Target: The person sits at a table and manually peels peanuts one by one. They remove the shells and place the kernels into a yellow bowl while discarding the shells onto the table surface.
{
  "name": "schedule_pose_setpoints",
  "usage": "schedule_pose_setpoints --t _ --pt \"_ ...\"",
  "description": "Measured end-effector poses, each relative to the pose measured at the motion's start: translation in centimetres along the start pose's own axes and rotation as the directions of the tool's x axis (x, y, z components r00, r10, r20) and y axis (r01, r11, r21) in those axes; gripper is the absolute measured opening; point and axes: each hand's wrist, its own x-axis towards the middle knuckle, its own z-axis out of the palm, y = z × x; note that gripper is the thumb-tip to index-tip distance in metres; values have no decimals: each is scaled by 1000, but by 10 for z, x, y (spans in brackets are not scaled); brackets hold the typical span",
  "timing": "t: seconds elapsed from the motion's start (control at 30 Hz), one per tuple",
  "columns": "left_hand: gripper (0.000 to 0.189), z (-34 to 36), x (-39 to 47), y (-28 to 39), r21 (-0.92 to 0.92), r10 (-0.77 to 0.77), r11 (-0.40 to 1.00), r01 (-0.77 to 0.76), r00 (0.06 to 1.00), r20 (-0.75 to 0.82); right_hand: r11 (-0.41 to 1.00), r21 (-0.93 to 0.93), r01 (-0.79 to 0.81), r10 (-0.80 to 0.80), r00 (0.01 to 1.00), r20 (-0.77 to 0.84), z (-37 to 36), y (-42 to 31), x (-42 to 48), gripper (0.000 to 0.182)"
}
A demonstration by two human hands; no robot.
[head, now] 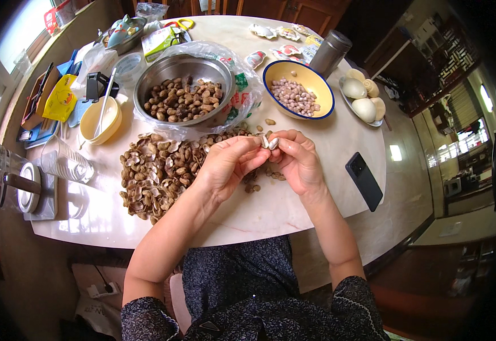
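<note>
Over the table's front part, my left hand (230,164) and my right hand (300,160) meet at the fingertips. Between them is a split peanut shell, pale inside. The left thumb and finger pinch one shell half (265,142), and the other half (274,143) sits in the right fingertips; whether a kernel is inside cannot be made out. A wide heap of peanut shells (156,170) spreads beside and under my left hand. Unshelled peanuts fill the bottom of a steel basin (145,81) set in a clear plastic bag. Pinkish kernels (293,96) lie in a yellow blue-rimmed bowl (327,91).
A black phone (364,181) lies by the right edge. Behind it stand a plate of buns (365,108) and a metal canister (330,53). At left are a drinking glass (66,161), a glass pitcher (11,179) and a small yellow bowl with a spoon (113,111).
</note>
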Motion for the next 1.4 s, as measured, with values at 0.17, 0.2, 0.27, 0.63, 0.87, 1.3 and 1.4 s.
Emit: schedule_pose_setpoints --t 0.17,0.2,0.27,0.63,0.87,1.3,1.4 --pt "12 3 -1 3 342 199 926 -162 977 -77 968 -233 95 -98 995 -1 9 0 -3 14" --pt "12 4 -2 2 437 281 870 -228 958 -59 963 -251 96 -102 995 -14 10 0 -3 14" --pt "13 3 -1 -4 608 432 716 -343 902 1 953 -288 96 -112 993 -40 10 -1 -4 13" --pt "16 1 -3 1 708 441 506 -493 853 279 901 -412 135 -162 986 -31 16 -5 -7 13" --pt "15 1 -1 10 296 111 945 -139 988 110 970 -228 84 -84 996 11 9 -9 -6 14" --pt "11 8 -5 5 582 227 764 -277 961 159 888 -441 132 -173 983 -55 12 -6 -7 13" --pt "11 -1 0 2 501 165 838 -218 975 148 889 -440 128 -151 988 -16 13 -6 -7 13"
